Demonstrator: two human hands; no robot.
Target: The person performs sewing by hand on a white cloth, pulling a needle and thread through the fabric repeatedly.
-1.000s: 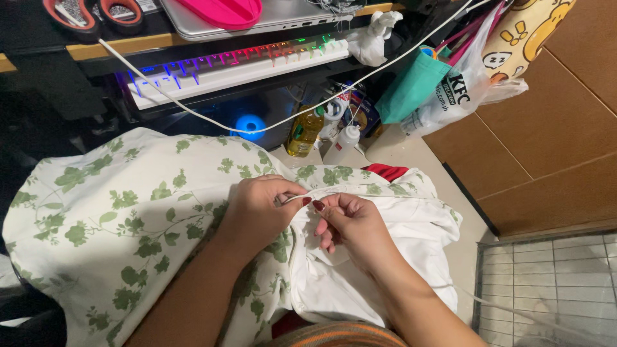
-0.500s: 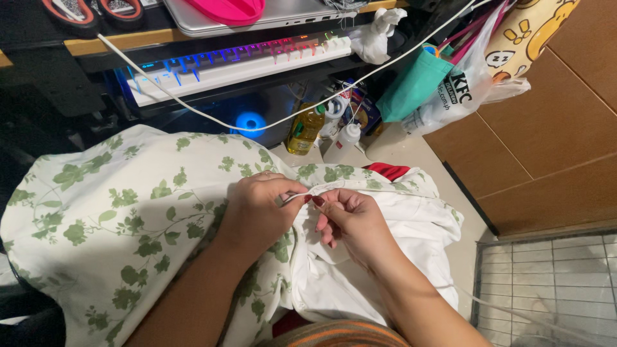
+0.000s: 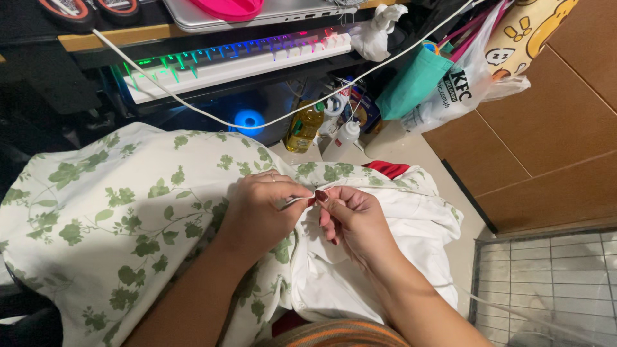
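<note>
A person looks down at their own lap, which is covered by a white fabric with a green leaf print (image 3: pixel 116 212), its plain white underside turned up on the right. Both forearms reach forward from the bottom edge. The left hand (image 3: pixel 260 212) is closed, thumb and forefinger pinching a folded edge of the cloth. The right hand (image 3: pixel 350 222), with dark red nails, is also closed in a fingertip pinch, meeting the left so that the fingertips nearly touch. Between them runs a thin white strip of the fabric's edge (image 3: pixel 297 200); whether a needle or thread is held there is too small to tell.

The grip looks fine and slight, so the edge could slip free if either pinch loosens, and the loose bulk of cloth could slide off the lap and drag the edge away.

The fabric lies under and around both hands, spreading mostly to the left. A bit of red cloth (image 3: pixel 385 169) shows past it. Further off on the floor stand a bottle of yellow oil (image 3: pixel 303 128) and a small white squeeze bottle (image 3: pixel 342 141). Beyond those, a keyboard with rainbow lights (image 3: pixel 238 58) sits on a tray under the tabletop (image 3: pixel 83 40). A wire grid (image 3: pixel 546 283) stands at the right.
</note>
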